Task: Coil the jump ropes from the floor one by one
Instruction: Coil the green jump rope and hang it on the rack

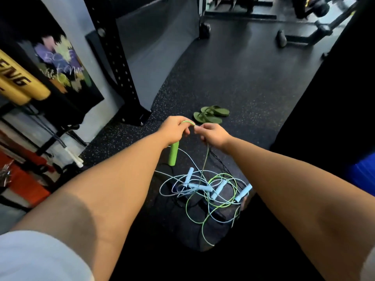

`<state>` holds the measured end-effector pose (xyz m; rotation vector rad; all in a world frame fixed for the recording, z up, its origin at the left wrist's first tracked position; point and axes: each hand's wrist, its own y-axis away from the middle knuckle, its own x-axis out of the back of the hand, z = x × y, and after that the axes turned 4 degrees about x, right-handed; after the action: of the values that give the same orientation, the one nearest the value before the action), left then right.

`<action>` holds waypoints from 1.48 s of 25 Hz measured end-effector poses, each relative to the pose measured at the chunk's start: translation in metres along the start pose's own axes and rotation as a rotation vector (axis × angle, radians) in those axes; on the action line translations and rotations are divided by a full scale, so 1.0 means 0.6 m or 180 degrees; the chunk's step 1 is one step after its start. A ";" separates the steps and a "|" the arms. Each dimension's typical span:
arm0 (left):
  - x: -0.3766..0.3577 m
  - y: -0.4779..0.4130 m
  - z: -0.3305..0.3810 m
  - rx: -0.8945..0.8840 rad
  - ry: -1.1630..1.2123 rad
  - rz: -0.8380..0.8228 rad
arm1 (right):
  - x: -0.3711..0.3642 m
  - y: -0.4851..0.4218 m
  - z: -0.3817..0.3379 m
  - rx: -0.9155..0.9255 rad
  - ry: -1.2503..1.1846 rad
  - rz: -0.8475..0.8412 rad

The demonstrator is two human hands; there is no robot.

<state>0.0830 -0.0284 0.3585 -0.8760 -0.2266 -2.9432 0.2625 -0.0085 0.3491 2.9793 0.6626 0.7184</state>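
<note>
Single head-worn wide-angle view, forward and down, close over floor (233, 78).

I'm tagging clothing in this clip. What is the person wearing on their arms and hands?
Both forearms are bare, and the left hand and right hand wear no gloves; no rings, watch or bands are visible. A short white sleeve covers the left upper arm, and a sliver of pale sleeve shows at the right.
</note>
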 end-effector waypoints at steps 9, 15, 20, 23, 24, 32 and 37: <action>0.026 0.015 0.021 0.0510 0.0248 -0.0746 | 0.063 -0.005 -0.026 0.0740 0.0396 0.0364; 0.002 -0.026 0.025 0.0825 0.2209 -0.1599 | 0.076 -0.057 -0.004 0.0526 0.0242 0.0117; -0.026 -0.058 0.012 0.1005 0.2855 -0.1779 | 0.071 -0.091 0.047 0.0362 -0.0344 -0.0008; -0.039 -0.087 0.025 0.0967 0.2756 -0.1987 | 0.075 -0.132 0.036 0.0669 -0.0202 0.0318; -0.035 -0.099 0.026 0.0999 0.2716 -0.1986 | 0.078 -0.145 0.038 0.0735 -0.0171 0.0375; -0.009 -0.150 0.043 0.0928 0.3435 -0.1679 | 0.023 -0.173 0.061 -0.0075 -0.0722 -0.0290; -0.004 -0.161 0.034 0.0893 0.3432 -0.1254 | 0.013 -0.156 0.072 0.0035 0.0668 -0.0828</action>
<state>0.0863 0.0703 0.3623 0.8829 -0.7415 -3.0863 0.2501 0.0840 0.3045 2.7727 1.0426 1.0134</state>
